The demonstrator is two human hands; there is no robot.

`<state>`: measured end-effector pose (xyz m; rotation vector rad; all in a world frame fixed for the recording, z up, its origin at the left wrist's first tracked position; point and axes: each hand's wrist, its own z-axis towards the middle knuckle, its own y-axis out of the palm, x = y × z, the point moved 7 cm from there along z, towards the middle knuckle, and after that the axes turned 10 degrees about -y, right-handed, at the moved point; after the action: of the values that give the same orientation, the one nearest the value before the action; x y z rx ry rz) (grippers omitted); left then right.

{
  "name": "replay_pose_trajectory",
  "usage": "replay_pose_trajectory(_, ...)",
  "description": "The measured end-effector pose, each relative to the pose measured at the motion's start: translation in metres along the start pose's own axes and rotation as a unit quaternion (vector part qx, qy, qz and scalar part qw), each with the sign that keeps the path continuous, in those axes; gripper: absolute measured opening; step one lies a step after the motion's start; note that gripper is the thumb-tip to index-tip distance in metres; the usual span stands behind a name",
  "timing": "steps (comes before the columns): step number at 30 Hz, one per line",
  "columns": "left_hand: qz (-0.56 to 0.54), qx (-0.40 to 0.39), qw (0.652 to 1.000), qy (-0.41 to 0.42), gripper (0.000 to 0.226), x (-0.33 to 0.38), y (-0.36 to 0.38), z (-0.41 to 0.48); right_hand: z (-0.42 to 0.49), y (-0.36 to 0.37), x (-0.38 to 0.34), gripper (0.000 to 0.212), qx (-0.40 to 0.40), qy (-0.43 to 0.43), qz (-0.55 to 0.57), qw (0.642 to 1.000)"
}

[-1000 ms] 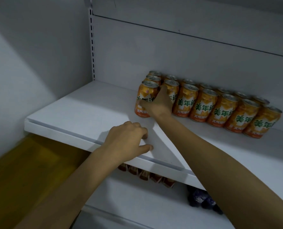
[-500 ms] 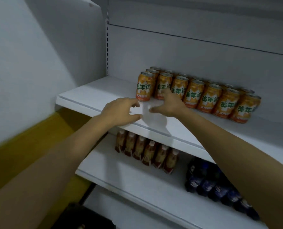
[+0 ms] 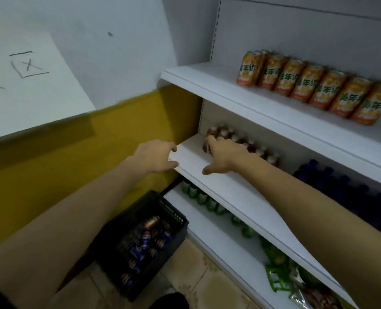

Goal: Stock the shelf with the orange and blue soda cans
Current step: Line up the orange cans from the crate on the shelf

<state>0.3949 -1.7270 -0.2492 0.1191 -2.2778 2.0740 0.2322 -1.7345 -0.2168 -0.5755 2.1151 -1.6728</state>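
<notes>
**Left hand**: grip loosely spread, holding nothing, at the left front corner of the white middle shelf board.

**Right hand**: grip spread, thumb splayed, fingers straight above that board. Its fingertips are at the row of small brown bottles standing on the board; contact cannot be told.

**Orange soda cans with green lettering**: upright in a row on the shelf above the middle board.

**Blue soda cans**: lying in a black plastic crate on the floor, below the board's left corner.

The left hand and right hand have dropped from the orange cans to the lower shelf.
</notes>
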Motion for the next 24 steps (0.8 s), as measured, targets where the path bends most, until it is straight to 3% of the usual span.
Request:
replay_pose_trajectory(6, 0.039, -0.078, 0.995, -0.052, 0.059, -0.055, 0.062, -0.058, 0.004, 0.072, -0.077, 0.094, -0.070, -0.067, -0.012, 0.995)
replay_pose_trajectory(15, 0.037, -0.242, 0.964, -0.107, 0.061, -0.134, 0.170, -0.109, 0.040, 0.161, -0.127, 0.104, -0.166, -0.084, 0.039, 0.982)
replay_pose_trajectory(24, -0.055, -0.363, 0.925, -0.100, 0.064, -0.232, 0.241, -0.057, 0.128, 0.261, -0.155, 0.099, -0.244, 0.000, 0.138, 0.960)
